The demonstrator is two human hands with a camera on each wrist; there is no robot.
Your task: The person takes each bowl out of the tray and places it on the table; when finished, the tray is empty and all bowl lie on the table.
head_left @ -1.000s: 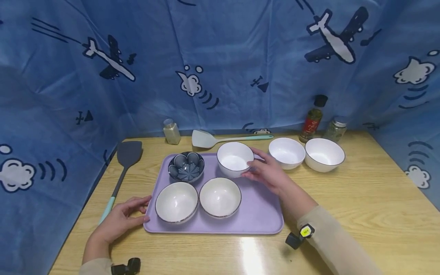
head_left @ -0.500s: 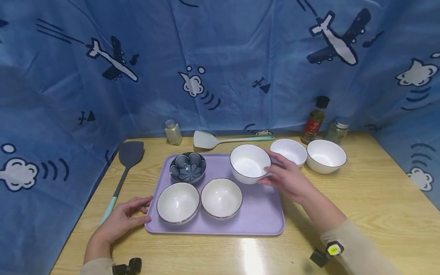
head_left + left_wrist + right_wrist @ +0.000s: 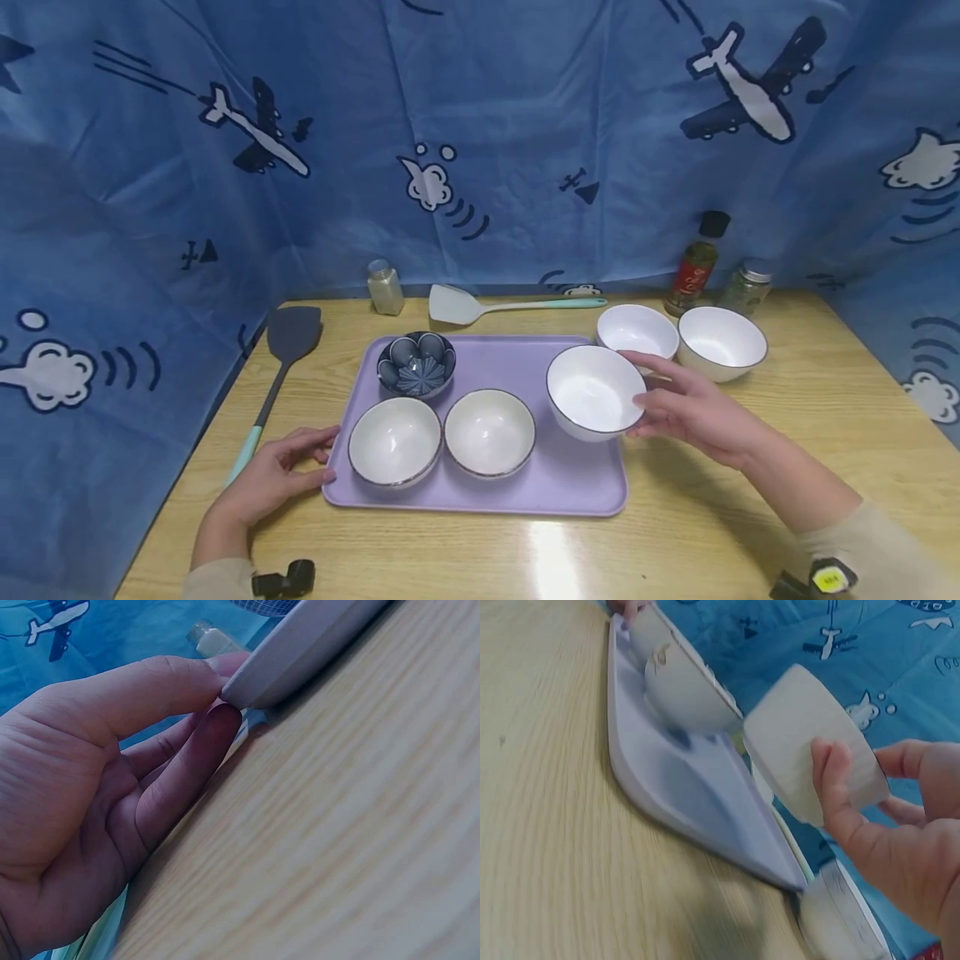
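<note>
Dark spatula lies left of the tray. Lilac tray sits flat on the tabletop: plain, rounded corners, low raised rim. Left hand at the tray's left edge, pinching the rim, thumb on one face and fingertip on the other per the left wrist view; palm off the tray.

On the tray's left half: dark blue bowl with petal pattern at the far side, cream bowl with brown-edged rim at the near side, and just beside it a matching second cream bowl near the tray's middle.

White bowl, deep, glossy inside, thin dark rim, is held in the air over the tray's right part. Right hand grips its right side, fingers partly curled at the wall and rim. Beyond the tray's far right corner, two more white bowls stand side by side.
</note>
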